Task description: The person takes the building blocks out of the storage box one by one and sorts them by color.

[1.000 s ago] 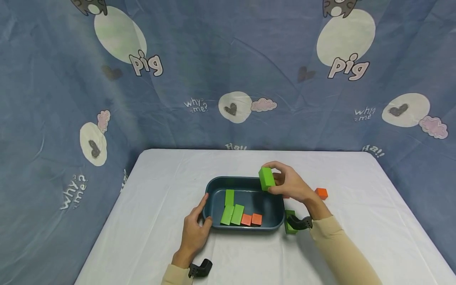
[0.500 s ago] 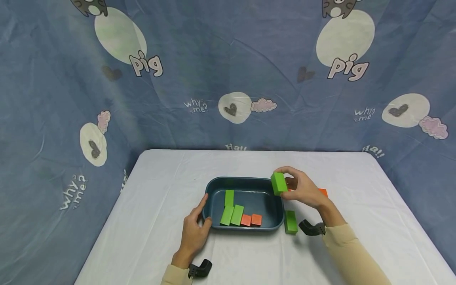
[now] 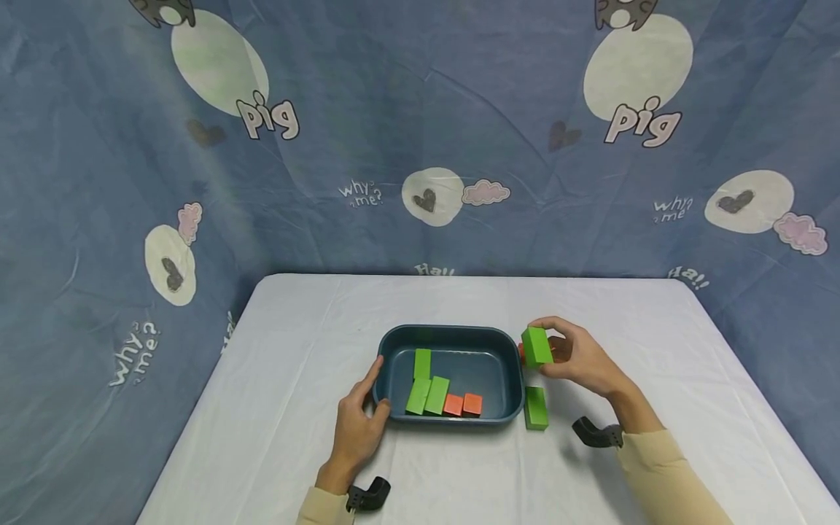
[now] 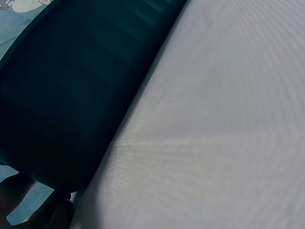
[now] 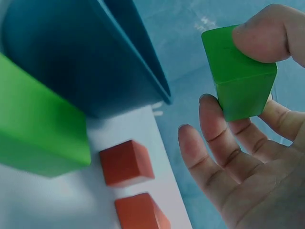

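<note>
- While the right hand (image 3: 580,359) pinches a green block (image 3: 536,345) between thumb and fingers, the block sits in the air just outside the right rim of the dark blue tray (image 3: 394,343), above the table.
- Right wrist view: the same green block (image 5: 239,71) shows with the thumb on its top edge and fingertips (image 5: 209,102) under its lower face; two orange cubes (image 5: 127,162) lie on the cloth below it, beside the tray wall (image 5: 71,62).
- Head view shows only a sliver of orange (image 3: 522,353) behind the held block; the second cube is hidden by the hand.
- A second green block (image 3: 536,407) lies flat on the table just beside the tray's right wall, near its front corner.
- Inside the tray: three green blocks (image 3: 422,363) at the left and two orange cubes (image 3: 463,404) along the front wall.
- Left hand (image 3: 357,426) grips the tray's front left corner, thumb up the left wall, fingers curled at the rim.
- Left wrist view shows only the dark tray wall (image 4: 71,95), the white tablecloth (image 4: 214,119) and a dim fingertip at the bottom edge.
</note>
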The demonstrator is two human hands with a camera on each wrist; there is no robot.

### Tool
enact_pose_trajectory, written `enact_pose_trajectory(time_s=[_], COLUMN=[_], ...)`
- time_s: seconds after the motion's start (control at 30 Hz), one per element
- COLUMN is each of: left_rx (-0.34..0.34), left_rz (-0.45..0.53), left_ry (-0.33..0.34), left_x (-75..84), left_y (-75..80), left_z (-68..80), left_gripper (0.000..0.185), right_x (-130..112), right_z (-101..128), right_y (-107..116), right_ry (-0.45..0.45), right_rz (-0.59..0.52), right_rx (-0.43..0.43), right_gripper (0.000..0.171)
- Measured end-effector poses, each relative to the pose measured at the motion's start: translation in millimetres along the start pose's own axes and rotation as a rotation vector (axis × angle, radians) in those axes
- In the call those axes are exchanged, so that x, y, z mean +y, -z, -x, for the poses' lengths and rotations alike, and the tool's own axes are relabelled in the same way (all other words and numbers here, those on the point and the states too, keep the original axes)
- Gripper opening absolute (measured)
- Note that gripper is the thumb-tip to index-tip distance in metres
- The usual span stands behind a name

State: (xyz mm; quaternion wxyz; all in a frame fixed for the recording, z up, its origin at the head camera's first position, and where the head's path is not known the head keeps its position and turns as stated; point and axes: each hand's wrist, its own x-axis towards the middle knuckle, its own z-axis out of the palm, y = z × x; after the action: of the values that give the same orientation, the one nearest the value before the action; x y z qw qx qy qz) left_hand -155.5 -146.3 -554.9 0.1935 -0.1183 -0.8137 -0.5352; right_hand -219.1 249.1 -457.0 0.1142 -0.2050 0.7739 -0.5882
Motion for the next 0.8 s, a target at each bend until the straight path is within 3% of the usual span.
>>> enact_pose_trajectory(time_s=[0.8], left_rx=[0.000], left_rz=[-0.007], left_ry=[-0.001], left_x=[2.0], left_y=[-0.1], left_z=[-0.9], left_gripper=[0.071], right_x=[17.4], right_z=[50.0], right_y=[16.6], right_ry=[-0.009], right_rz=[0.067], right_rx=[0.076], right_gripper=[0.062])
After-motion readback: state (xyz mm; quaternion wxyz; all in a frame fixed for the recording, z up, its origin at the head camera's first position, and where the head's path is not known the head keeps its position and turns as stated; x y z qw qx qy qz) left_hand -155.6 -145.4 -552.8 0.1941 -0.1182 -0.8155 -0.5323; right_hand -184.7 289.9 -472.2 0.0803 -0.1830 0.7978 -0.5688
